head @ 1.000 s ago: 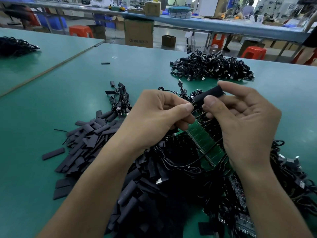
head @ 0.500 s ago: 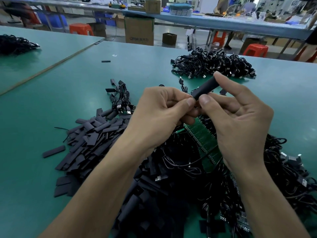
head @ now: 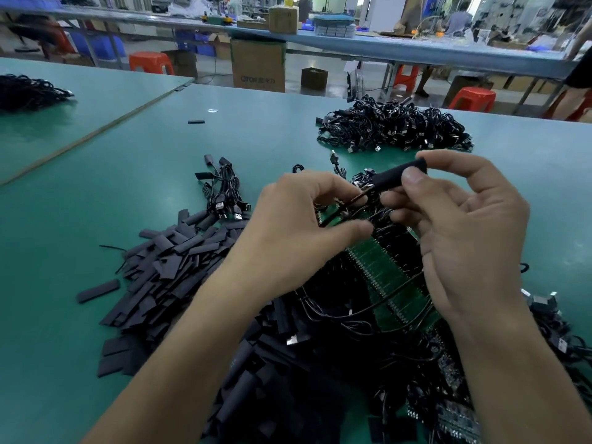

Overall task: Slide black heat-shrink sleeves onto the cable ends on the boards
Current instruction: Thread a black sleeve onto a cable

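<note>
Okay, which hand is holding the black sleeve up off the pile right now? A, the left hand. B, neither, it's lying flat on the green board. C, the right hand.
C: the right hand pinches the black sleeve between thumb and forefinger, above the green board, while the left hand grips the cable leading into it.

The left hand [head: 294, 232] covers the upper end of the green board [head: 384, 277], and whether its fingers [head: 315, 187] grip anything cannot be told. The sleeve [head: 397, 176] hides whatever sits inside it. At upper left, a cable pile [head: 28, 91] is cut by the frame's edge. The box [head: 258, 65] lettering is too blurred to read.
</note>
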Tool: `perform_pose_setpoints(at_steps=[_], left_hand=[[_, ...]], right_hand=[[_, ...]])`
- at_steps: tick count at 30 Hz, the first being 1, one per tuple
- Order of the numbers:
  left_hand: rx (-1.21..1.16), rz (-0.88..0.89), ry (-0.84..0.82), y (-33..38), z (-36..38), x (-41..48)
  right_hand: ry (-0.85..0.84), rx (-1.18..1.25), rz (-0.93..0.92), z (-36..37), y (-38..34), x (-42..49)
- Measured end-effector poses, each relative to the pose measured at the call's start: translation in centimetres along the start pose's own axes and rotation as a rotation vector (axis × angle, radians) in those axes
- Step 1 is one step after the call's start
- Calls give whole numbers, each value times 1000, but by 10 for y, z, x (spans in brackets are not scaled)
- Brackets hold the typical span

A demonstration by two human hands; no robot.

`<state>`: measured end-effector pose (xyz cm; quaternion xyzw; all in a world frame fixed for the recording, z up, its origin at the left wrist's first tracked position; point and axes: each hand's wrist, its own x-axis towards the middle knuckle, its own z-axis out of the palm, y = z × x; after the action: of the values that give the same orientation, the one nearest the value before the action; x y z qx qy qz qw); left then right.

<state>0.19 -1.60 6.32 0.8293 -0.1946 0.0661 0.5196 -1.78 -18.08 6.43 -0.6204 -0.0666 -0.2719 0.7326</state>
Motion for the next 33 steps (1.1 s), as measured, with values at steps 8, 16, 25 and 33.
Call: perform_pose_setpoints(at_steps=[8,16,25,33], left_hand=[[109,25,-164,-6,12,1],[-27,-192,243,-49,-4,43],[357,-479,493,-151,-52,119],[491,-516,520,-161,-48,106]], right_hand=[[96,35,61,-4,-7,4],[18,-599,-4,-17,-14,4],[-344,-1266,223,-24,-24,-2],[-528,-1317,305,-29,-37,-7]])
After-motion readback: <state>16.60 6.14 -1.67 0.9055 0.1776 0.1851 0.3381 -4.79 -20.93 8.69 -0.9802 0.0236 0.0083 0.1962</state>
